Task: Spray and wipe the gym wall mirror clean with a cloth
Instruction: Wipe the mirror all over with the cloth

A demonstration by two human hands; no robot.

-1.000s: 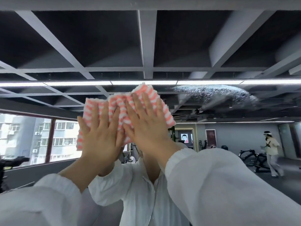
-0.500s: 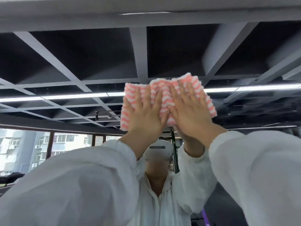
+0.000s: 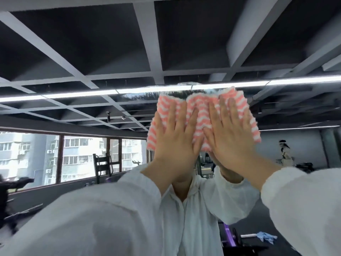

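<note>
Against the mirror (image 3: 77, 52), the left hand (image 3: 173, 143) and right hand (image 3: 230, 137) press flat-fingered on the pink striped cloth (image 3: 201, 117), now slid down from its higher pass, leaving a wet streak (image 3: 147, 96) above; wiping is underway

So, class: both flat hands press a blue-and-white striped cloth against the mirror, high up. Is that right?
Not quite. The head view shows the cloth is pink-and-white striped, not blue. The rest holds: left hand and right hand press it flat against the mirror, high up.
</note>
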